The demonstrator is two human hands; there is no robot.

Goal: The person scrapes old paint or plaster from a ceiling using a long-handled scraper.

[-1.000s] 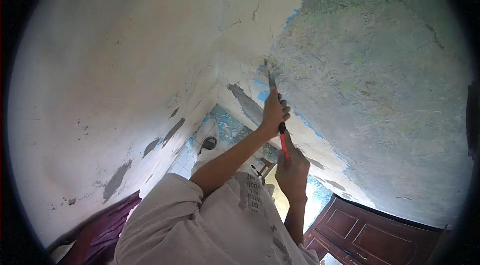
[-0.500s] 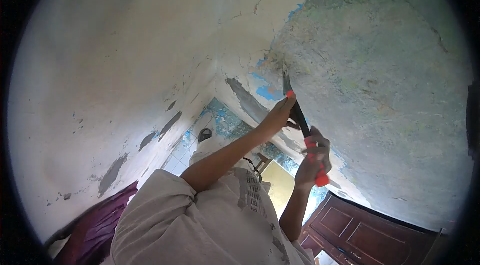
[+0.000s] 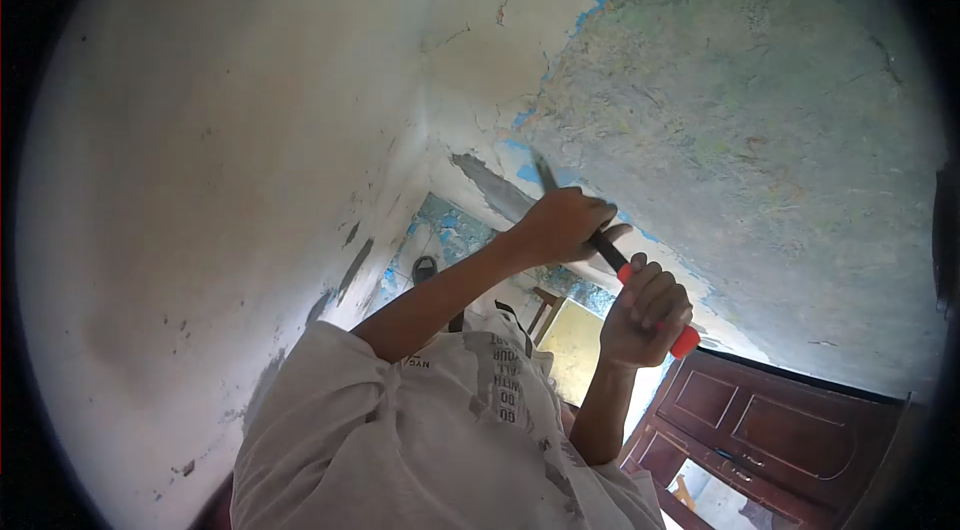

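Observation:
Both my hands are on one long scraper-like tool (image 3: 610, 252), with a black shaft, a red grip and a narrow flat blade. My left hand (image 3: 565, 227) is closed round the shaft just below the blade. Lower down, the fingers of my right hand (image 3: 650, 315) wrap the red grip, whose end pokes out below the fist. The slightly blurred blade tip overlaps the wall by a strip of blue paint (image 3: 530, 173). Bare, rough grey-green plaster (image 3: 720, 130) spreads to the right, bordered by a ragged edge of pale paint (image 3: 480, 80).
A pale wall (image 3: 250, 180) with chipped patches meets the worked wall in a corner at left. Below are a sandalled foot (image 3: 425, 268), a yellowish panel (image 3: 575, 340) and a dark brown wooden cabinet (image 3: 780, 420).
The tool has come down from the bare plaster, its tip shifting left and lower. My right hand has moved right and slightly down, and my left hand now covers more of the shaft's upper end.

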